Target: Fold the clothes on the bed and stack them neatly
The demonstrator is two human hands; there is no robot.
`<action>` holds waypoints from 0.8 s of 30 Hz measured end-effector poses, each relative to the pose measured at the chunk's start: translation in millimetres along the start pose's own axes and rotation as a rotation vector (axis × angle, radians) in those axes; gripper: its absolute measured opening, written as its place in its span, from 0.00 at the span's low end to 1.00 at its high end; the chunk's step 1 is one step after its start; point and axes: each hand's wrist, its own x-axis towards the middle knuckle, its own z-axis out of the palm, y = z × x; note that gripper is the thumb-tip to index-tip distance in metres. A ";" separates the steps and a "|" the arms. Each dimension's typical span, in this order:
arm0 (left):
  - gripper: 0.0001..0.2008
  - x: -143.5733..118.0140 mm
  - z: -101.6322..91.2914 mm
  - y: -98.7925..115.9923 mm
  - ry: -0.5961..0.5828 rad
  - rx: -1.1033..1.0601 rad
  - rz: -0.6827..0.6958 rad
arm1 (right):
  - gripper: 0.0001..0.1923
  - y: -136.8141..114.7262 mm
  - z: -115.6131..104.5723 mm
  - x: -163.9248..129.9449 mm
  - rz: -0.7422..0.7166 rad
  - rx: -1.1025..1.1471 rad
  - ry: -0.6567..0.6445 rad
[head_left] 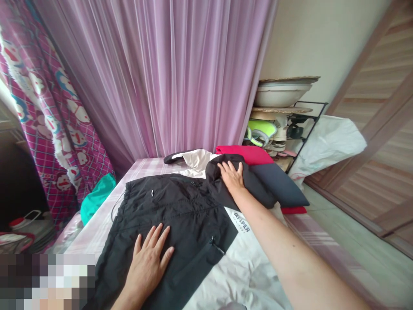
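Spread flat across the middle of the checked lilac bedsheet (97, 232): a black-and-white nylon windbreaker jacket (171, 215), black panel toward nine o'clock, white panel with dark printed lettering toward four o'clock. Pressed palm-down on the black front panel, at about seven o'clock from the jacket's centre: the left hand (149, 262), fingers spread wide and flat, gripping nothing. Laid at about one o'clock, on the jacket's black hood (226, 189): the right hand (231, 175), palm down, fingers loosely extended and resting on the bunched fabric, nothing closed in them; forearm running back toward five o'clock across the white panel. Visible near the lower edge of the black panel, at about four o'clock from the left hand: a zip with its small pull. Just beyond the hood, toward twelve o'clock: a cream folded garment (197, 160) and a black sleeve with a white stripe (176, 157). Touching the hood on its three o'clock side: a dark navy cushion (280, 185) lying over a red folded cloth (247, 154). At nine o'clock, off the sheet's edge: a teal bundle of fabric (97, 196). Behind everything, at twelve o'clock: a sheer mauve pleated curtain (167, 73); at ten o'clock, a pink cartoon-print curtain (41, 99). At two o'clock, well apart from the jacket: a black wire rack (308, 122) with a pale wide basin (280, 94) on top, and a white plastic sack (325, 144) leaning beside it.
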 end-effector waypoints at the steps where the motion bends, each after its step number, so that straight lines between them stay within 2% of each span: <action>1: 0.29 -0.2 0.9 -0.3 0.006 -0.003 0.001 | 0.26 -0.7 9.3 -3.4 -0.057 -0.010 -0.056; 3: 0.29 -0.6 1.6 -0.1 0.007 -0.009 0.003 | 0.26 -2.8 24.8 -9.3 -0.132 -0.020 -0.159; 5: 0.29 -0.9 0.4 1.2 0.004 -0.015 0.003 | 0.26 -4.8 30.3 -10.5 -0.132 -0.012 -0.204; 9: 0.29 -0.1 -4.5 5.1 -0.011 -0.017 -0.013 | 0.28 -9.9 9.8 -7.8 -0.083 0.057 -0.171; 11: 0.30 0.7 -6.4 6.7 -0.020 -0.019 -0.016 | 0.28 -15.5 -1.6 -15.5 -0.044 0.115 -0.092; 13: 0.30 1.5 -7.7 7.6 -0.018 -0.025 -0.013 | 0.27 -23.3 -3.9 -31.7 -0.077 0.162 -0.067; 16: 0.29 2.4 -9.9 8.8 -0.009 -0.032 -0.017 | 0.28 -34.6 5.1 -59.3 -0.185 0.187 -0.253; 18: 0.29 3.0 -12.6 9.9 -0.012 -0.036 -0.022 | 0.29 -37.7 7.1 -70.6 -0.177 0.207 -0.365; 19: 0.29 3.3 -14.3 10.6 -0.015 -0.040 -0.023 | 0.28 -36.8 4.3 -73.7 -0.161 0.225 -0.375; 21: 0.29 3.7 -18.0 12.2 -0.027 -0.044 -0.024 | 0.27 -28.7 -8.7 -77.9 -0.164 0.279 -0.322; 24: 0.29 4.3 -22.6 14.3 -0.045 -0.037 -0.031 | 0.21 1.3 -36.3 -90.5 -0.192 0.364 -0.168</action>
